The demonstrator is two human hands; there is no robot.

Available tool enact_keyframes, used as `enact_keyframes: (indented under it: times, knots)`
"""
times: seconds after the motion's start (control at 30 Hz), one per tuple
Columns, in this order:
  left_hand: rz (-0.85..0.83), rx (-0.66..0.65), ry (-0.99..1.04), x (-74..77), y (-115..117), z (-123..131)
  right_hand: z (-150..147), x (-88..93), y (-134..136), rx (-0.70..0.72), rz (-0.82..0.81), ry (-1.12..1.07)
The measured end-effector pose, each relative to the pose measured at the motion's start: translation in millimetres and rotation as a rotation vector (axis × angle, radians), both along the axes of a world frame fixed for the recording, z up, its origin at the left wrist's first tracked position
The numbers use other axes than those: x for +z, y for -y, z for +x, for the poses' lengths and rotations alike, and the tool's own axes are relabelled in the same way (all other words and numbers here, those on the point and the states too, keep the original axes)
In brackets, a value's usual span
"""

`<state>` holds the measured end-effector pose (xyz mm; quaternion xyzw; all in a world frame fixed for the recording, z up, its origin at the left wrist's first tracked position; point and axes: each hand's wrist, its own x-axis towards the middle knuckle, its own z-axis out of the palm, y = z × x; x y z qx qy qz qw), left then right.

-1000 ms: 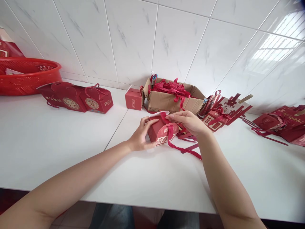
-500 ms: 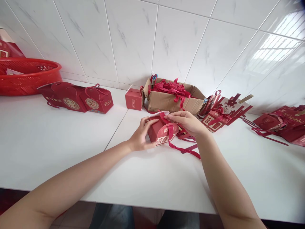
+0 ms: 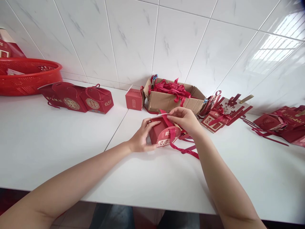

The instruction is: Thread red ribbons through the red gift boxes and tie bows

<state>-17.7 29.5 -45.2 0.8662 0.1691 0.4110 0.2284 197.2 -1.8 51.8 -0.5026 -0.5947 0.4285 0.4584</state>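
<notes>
A small red gift box (image 3: 158,132) with pale lettering stands on the white table, near its middle. My left hand (image 3: 142,136) grips the box from the left, fingers on top and thumb low at the front. A red ribbon (image 3: 172,136) runs over the box, hangs down its front and trails right on the table. My right hand (image 3: 184,119) pinches the ribbon at the box's upper back edge.
Behind stands a cardboard box (image 3: 166,102) full of red ribbons, beside a small red box (image 3: 134,99). Red boxes (image 3: 97,100) and a red basket (image 3: 28,81) are at left. More decorated boxes (image 3: 214,119) stand at right.
My right hand has shifted slightly left and up, and more ribbon shows at the box's back edge. The box has moved a little to the right.
</notes>
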Motion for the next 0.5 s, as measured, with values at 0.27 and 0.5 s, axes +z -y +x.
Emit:
enact_keyframes:
  times: [0.27, 0.5]
  knots:
    - [-0.049, -0.104, -0.010, 2.9, 1.4, 0.1, 3.4, 3.9, -0.7, -0.101, 0.006, 0.010]
    - [-0.081, -0.163, 0.003, 2.7, 0.7, -1.1, 3.9, 6.4, 1.8, 0.076, -0.168, -0.056]
